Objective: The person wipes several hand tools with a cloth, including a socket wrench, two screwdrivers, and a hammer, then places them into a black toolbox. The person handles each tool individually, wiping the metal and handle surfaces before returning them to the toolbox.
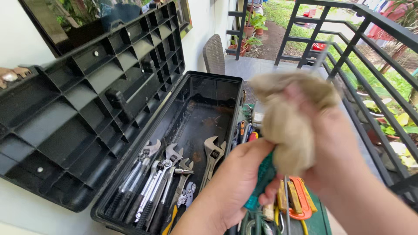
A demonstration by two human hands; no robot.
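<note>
My left hand [237,178] grips a tool with a green handle [261,182] just above the right side of the open toolbox. My right hand [337,152] is closed on a bunched beige rag [289,117] pressed against the top of that tool; the rag and hand are blurred. Below the hands lies a green tray [320,217] with an orange tool [300,198] and other small hand tools.
A black plastic toolbox [196,113] stands open, its ribbed lid [91,100] leaning back on the wall. Inside lie several wrenches [213,156], spanners and pliers [180,204]. A black metal railing [370,69] runs on the right, a wicker chair [214,54] beyond.
</note>
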